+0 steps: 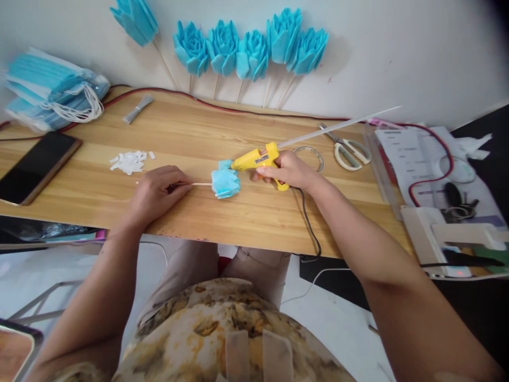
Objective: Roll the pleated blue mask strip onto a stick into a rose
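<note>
My left hand (161, 191) is closed on a thin wooden stick (202, 184) held level just over the table. At the stick's right end sits a small blue flower (226, 184) of layered petals, with one petal (225, 164) standing out at its top. In my right hand (292, 171) is a yellow hot glue gun (254, 159), gripped by its handle, with a long clear glue stick (338, 127) jutting from its back. The gun's nozzle is at that top petal; whether it touches cannot be told.
Several finished blue flowers (222, 48) on sticks lean against the wall. On the wooden table (191, 217) lie blue face masks (51, 87), a phone (37, 167), white scraps (129, 162), a tape roll (310, 157) and scissors (350, 151). The gun's black cord (308, 217) hangs over the front edge.
</note>
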{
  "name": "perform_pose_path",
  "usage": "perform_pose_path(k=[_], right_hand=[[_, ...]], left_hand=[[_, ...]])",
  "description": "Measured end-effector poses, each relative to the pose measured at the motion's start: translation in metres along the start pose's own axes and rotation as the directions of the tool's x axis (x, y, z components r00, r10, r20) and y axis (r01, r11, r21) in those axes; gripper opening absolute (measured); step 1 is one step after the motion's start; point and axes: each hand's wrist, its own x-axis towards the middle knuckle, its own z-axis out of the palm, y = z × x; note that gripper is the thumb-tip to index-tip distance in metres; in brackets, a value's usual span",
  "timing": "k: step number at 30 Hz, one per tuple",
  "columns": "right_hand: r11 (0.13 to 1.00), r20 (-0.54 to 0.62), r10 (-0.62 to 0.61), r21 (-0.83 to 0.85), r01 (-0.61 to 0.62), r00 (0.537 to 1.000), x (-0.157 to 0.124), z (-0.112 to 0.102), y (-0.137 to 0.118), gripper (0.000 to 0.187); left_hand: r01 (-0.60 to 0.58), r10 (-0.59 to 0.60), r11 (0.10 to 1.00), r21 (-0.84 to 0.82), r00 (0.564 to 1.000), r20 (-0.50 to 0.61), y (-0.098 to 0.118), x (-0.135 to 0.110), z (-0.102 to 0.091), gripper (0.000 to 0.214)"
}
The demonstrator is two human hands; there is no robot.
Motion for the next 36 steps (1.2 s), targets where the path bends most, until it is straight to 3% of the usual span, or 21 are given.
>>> perform_pose_path(k=[13, 20, 36], right_hand=[[0.987, -0.017, 0.001, 0.162, 0.002, 1.000, -0.0004, -0.0027, -0.0007, 0.036], [0.999, 0.006, 0.038, -0.009, -0.038, 0.999, -0.0022, 0.0006, -0.0028, 0.034], [1.000, 0.024, -0.002, -0.019, 0.002, 1.000, -0.0002, 0.0005, -0.0020, 0.035]], left_hand=[[0.038, -0.038, 0.999, -0.020, 0.999, 0.022, 0.0009, 0.0005, -0.0011, 0.025], [0.039, -0.039, 0.999, -0.011, 0.998, 0.044, 0.0001, 0.0003, -0.0020, 0.024], [0.034, -0.035, 0.999, 0.003, 0.999, 0.022, 0.0020, 0.0008, -0.0014, 0.025]])
